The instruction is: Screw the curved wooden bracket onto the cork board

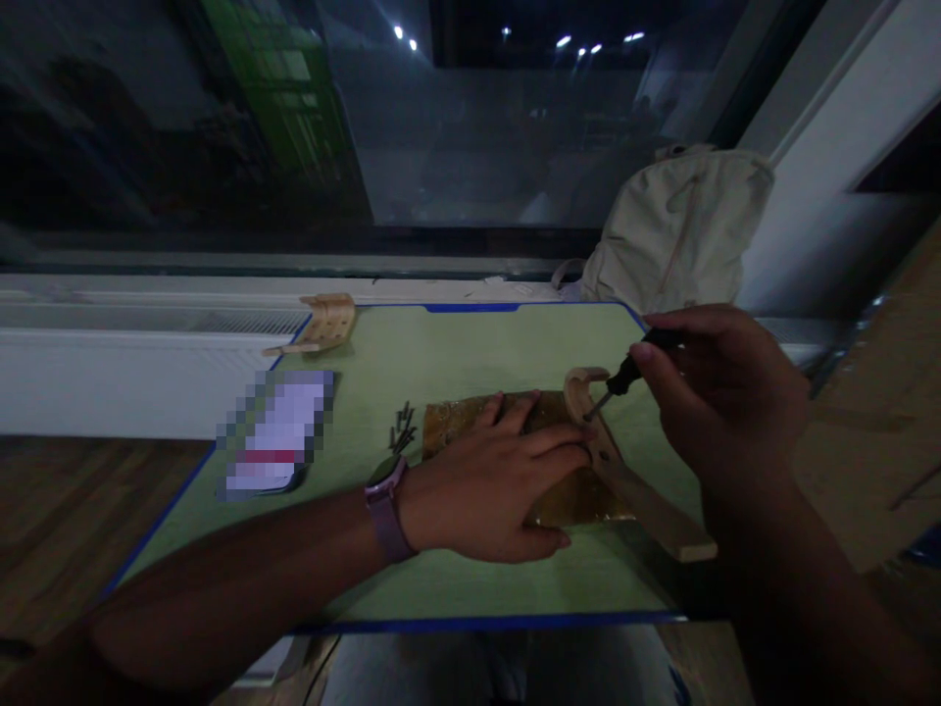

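- Head view, from above the mat [470,579], a green cutting mat with a blue border, which is the landmark for everything below.
- The right hand [724,402] is over the right part of the mat. Its fingers are clenched around the dark handle of a small screwdriver [636,373].
- The screwdriver's thin metal shaft slants down to the curved end of the wooden piece [618,471]. The tip is at or just beside the wood; the exact contact is too small to tell.
- The wooden piece lies on the right half of the mat, a long, flat arm with a hooked end. Its lower end reaches toward the mat's near edge.
- The left hand [489,485] lies near the middle of the mat, palm down. Its fingers are spread and released, not gripping, and rest on the amber sheet [580,500], with the fingertips reaching the wooden piece.
- The amber sheet lies flat on the mat, partly under the wooden piece.
- A watch [386,510] with a mauve strap circles the left wrist.
- A small pile of screws [401,427] lies on the mat, just left of the amber sheet.
- A card [275,436], blurred out, lies on the mat's left edge.
- A slotted wooden part [323,322] sits at the mat's far left corner.
- A pale backpack [680,230] stands beyond the mat's far right corner.
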The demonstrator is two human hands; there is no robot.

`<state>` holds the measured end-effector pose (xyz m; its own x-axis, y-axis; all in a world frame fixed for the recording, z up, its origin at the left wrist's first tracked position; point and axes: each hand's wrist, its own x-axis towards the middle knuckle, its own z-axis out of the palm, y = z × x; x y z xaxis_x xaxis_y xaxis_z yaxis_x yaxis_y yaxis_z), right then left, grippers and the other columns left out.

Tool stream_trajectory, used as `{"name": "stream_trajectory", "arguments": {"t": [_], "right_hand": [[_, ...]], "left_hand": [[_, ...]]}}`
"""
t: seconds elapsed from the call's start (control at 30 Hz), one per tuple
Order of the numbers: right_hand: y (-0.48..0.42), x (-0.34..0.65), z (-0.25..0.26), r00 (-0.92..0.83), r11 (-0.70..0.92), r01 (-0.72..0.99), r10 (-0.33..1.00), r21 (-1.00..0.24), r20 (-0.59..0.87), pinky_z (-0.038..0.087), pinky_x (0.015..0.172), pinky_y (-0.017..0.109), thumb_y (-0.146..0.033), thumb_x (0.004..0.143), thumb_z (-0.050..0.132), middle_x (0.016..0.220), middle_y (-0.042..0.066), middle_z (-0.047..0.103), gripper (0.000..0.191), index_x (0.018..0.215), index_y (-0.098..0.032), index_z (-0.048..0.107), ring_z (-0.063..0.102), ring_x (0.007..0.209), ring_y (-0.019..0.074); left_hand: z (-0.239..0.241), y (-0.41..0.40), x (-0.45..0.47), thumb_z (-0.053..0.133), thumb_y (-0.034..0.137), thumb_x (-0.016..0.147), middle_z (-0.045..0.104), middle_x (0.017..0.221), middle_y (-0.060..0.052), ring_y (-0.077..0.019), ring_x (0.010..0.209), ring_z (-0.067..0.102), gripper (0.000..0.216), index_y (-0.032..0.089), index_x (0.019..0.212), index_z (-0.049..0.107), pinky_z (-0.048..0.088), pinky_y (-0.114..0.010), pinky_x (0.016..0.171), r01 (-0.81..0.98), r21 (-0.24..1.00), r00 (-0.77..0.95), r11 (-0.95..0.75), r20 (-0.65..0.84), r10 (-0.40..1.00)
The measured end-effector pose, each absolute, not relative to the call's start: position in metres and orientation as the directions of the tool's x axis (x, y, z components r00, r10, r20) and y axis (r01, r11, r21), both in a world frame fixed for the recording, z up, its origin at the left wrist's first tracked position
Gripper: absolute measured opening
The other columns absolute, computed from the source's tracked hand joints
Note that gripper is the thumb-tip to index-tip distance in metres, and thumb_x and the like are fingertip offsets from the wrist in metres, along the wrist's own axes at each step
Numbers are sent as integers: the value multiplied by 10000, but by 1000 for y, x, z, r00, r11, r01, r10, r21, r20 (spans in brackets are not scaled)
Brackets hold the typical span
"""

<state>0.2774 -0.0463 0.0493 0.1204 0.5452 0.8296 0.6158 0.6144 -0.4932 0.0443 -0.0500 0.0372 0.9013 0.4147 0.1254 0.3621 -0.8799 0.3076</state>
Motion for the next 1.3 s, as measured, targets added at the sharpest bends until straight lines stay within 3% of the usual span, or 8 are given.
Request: {"name": "stream_trajectory", "arguments": {"t": [0.1, 0.23, 0.37, 0.6, 0.73, 0.87, 1.03, 1.3], "right_hand": [[-46, 277, 51, 131, 613, 570, 590, -548, 797, 643, 711, 335, -295, 940, 763, 998, 34, 765, 192, 1131, -298, 782, 745, 839, 194], [-54, 268, 55, 31, 706, 346, 650, -618, 760, 672, 918, 363, -216, 979, 709, 1122, 47, 806, 220, 1182, -278, 768, 800, 1015, 197], [-59, 262, 54, -47, 686, 243, 715, -686, 698, 697, 851, 345, -198, 943, 761, 1016, 24, 819, 257, 1181, -295, 751, 817, 941, 194], [-44, 275, 49, 185, 583, 505, 647, -636, 740, 640, 605, 286, -308, 781, 911, 817, -35, 725, 320, 1027, -292, 708, 723, 647, 152], [-42, 280, 46, 250, 510, 656, 549, -557, 797, 617, 598, 300, -350, 771, 919, 860, -19, 723, 327, 962, -281, 662, 729, 687, 168], [-48, 272, 46, 182, 594, 586, 567, -551, 804, 663, 801, 390, -340, 959, 727, 1021, 42, 779, 120, 1026, -261, 666, 788, 911, 210], [-53, 261, 50, 240, 639, 454, 584, -621, 776, 682, 817, 359, -268, 922, 786, 977, 17, 806, 130, 1000, -274, 683, 815, 899, 201], [-55, 260, 54, 191, 642, 455, 606, -617, 772, 679, 782, 377, -253, 905, 808, 998, 23, 794, 214, 1109, -303, 768, 797, 855, 206]], "left_hand": [[38, -50, 45, 794, 501, 879, 467, 1648, -75, -515, 1489, 322, 707, 225, 1474, 531, 256, -774, 1184, 359, 311, 902, -880, 127, 413], [38, -50, 44, 795, 493, 882, 479, 1639, -88, -519, 1484, 323, 691, 198, 1456, 549, 263, -778, 1178, 356, 309, 902, -882, 133, 411], [35, -49, 44, 782, 505, 883, 483, 1635, -106, -525, 1482, 316, 711, 178, 1469, 545, 274, -769, 1170, 340, 299, 903, -892, 160, 398], [35, -49, 42, 757, 529, 896, 477, 1645, -77, -517, 1452, 339, 694, 179, 1457, 550, 308, -744, 1150, 338, 268, 906, -902, 166, 389], [35, -49, 43, 764, 524, 894, 476, 1645, -71, -498, 1436, 361, 709, 179, 1469, 536, 310, -747, 1150, 338, 263, 907, -904, 166, 388], [36, -49, 44, 757, 528, 895, 492, 1631, -84, -499, 1426, 370, 692, 171, 1451, 551, 305, -743, 1157, 337, 268, 905, -903, 174, 389], [35, -50, 44, 768, 499, 886, 487, 1634, -62, -521, 1427, 375, 684, 195, 1458, 547, 295, -791, 1142, 342, 304, 904, -889, 152, 399], [35, -50, 43, 788, 472, 871, 494, 1625, -75, -540, 1449, 347, 690, 190, 1452, 547, 281, -800, 1146, 346, 317, 899, -883, 157, 409]]}}
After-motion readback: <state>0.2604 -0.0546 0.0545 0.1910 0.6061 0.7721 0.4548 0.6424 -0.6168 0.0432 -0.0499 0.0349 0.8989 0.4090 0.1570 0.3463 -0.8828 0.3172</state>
